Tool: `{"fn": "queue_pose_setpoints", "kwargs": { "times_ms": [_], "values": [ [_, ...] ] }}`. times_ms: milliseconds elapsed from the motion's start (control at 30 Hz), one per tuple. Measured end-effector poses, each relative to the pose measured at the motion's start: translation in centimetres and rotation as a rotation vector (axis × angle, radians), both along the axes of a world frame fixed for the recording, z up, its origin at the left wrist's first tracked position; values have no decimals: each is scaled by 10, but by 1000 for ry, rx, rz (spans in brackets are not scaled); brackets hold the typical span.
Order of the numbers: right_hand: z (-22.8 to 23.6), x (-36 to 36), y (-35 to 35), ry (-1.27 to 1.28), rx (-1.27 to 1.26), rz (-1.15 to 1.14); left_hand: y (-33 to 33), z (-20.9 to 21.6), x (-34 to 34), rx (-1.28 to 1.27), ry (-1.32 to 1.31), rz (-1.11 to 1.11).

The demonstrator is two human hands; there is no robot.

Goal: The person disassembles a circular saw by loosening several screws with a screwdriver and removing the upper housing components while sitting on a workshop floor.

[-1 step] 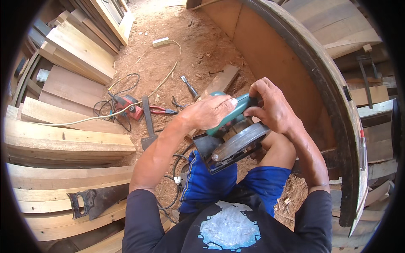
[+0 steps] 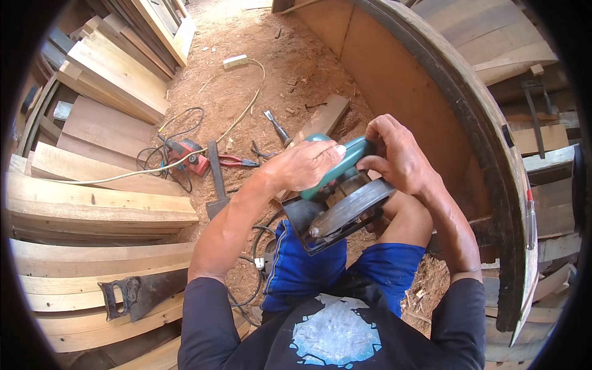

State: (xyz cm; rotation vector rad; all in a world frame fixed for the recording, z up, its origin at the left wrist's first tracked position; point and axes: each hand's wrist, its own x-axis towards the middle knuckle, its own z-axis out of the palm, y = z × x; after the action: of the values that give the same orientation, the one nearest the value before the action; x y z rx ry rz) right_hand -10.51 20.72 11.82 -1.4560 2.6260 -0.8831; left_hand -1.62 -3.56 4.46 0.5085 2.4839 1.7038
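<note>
A teal circular saw (image 2: pixel 327 176) with a round grey blade guard (image 2: pixel 353 208) and a black base plate (image 2: pixel 300 214) is tilted above my lap. My left hand (image 2: pixel 308 163) lies over the teal housing with its fingers closed around it. At the housing's right end, my right hand (image 2: pixel 398 151) grips with curled fingers, its thumb beside the guard. Part of the saw's underside and some of my right fingertips are hidden. Beyond the saw, a wooden board (image 2: pixel 327 117) lies on the sawdust, with a chisel (image 2: pixel 279 128) beside it.
Left of me are stacked planks (image 2: pixel 98 200) with a handsaw (image 2: pixel 142 296) on them. A red power tool (image 2: pixel 187 157), pliers (image 2: pixel 237 161) and a hatchet (image 2: pixel 217 179) lie on the floor among cords. A large curved wooden panel (image 2: pixel 419 92) stands at right. A power strip (image 2: pixel 235 61) lies farther off.
</note>
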Motion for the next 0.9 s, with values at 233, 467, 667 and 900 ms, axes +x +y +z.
{"fn": "queue_pose_setpoints", "kwargs": {
  "times_ms": [233, 467, 667, 900],
  "values": [
    [-12, -5, 7, -54, -19, -3, 1, 2, 9, 14, 12, 16],
    [-18, -4, 4, -248, -93, -28, -8, 8, 11, -15, -140, -33],
    [-30, -17, 4, -535, -207, 54, -12, -1, 7, -42, 94, -98],
    [-34, -8, -2, -505, -209, 18, -23, 21, 16, 12, -279, -72]
  ]
}}
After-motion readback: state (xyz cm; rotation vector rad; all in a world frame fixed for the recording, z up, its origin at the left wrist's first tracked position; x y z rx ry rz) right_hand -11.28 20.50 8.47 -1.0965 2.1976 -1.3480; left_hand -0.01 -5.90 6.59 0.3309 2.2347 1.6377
